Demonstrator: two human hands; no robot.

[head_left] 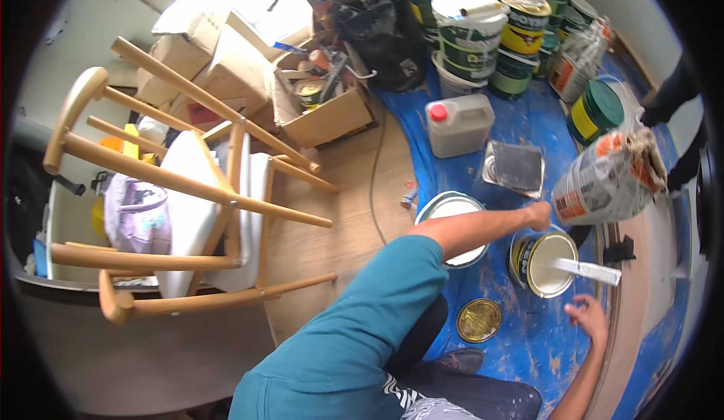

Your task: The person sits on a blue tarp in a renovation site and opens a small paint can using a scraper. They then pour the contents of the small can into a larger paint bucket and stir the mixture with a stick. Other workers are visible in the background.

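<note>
Left hand (540, 215) has a closed grip on the soft, probably heavy powder sack (607, 179), tilted above the open paint can (544, 262) (support its base). Right hand (587, 316) hovers open, empty.

A blue tarp (528, 130), flecked with white, lies under a yellow-sided paint can (543, 263) full of white paint. Beside it sit a gold lid (479, 320) and a white jug (460, 124) with a red cap. The sack (607, 179) is grey-white with orange print. The sleeve (354, 337) is teal, the chair (181, 186) pale wood with a white cushion.
</note>
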